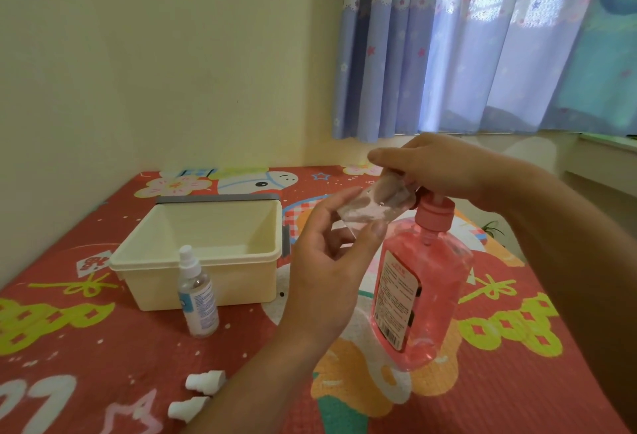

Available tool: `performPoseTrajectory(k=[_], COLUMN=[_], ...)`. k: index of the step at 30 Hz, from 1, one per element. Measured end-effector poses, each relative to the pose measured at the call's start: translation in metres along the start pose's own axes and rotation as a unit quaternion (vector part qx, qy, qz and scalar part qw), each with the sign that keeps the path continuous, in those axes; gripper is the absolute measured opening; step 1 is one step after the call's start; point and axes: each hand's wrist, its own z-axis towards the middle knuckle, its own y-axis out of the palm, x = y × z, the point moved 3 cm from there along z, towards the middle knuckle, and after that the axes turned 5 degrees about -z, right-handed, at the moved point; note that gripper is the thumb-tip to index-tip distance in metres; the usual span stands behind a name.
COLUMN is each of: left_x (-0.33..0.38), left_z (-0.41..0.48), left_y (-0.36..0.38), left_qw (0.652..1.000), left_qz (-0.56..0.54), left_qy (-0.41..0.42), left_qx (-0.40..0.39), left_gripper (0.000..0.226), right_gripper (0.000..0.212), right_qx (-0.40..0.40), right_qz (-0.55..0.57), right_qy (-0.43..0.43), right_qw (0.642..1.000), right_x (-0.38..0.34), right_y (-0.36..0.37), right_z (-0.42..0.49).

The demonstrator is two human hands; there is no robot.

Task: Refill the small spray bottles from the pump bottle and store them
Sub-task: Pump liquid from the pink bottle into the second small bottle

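Pink-filled pump bottle [425, 299] is pressed by the flat right hand [444, 168]; a small clear bottle [372, 206] is gripped in the left hand [327, 261].

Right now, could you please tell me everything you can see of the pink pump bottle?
The pump bottle is clear plastic, nearly full of pink liquid, with a pink pump head and a pale label carrying small print and a barcode. It stands, leaning in this wide view, on the red patterned table cover. The right hand lies over the pump head; the left hand holds a small clear bottle close against it.
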Motion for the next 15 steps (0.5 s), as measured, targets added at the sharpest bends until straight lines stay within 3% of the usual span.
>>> performPoseTrajectory(k=[15], left_x=[-0.0017], left_z=[0.0018], left_y=[-0.0003], left_qw=[1.0], left_qz=[-0.007], left_qy=[-0.003], left_qx=[-0.001], left_gripper=[0.044], right_gripper=[0.043], right_qx=[0.02], right_qz=[-0.028], right_qy=[0.002], right_qw=[0.999], right_x=[-0.0015], right_y=[0.0022], right_z=[-0.0013])
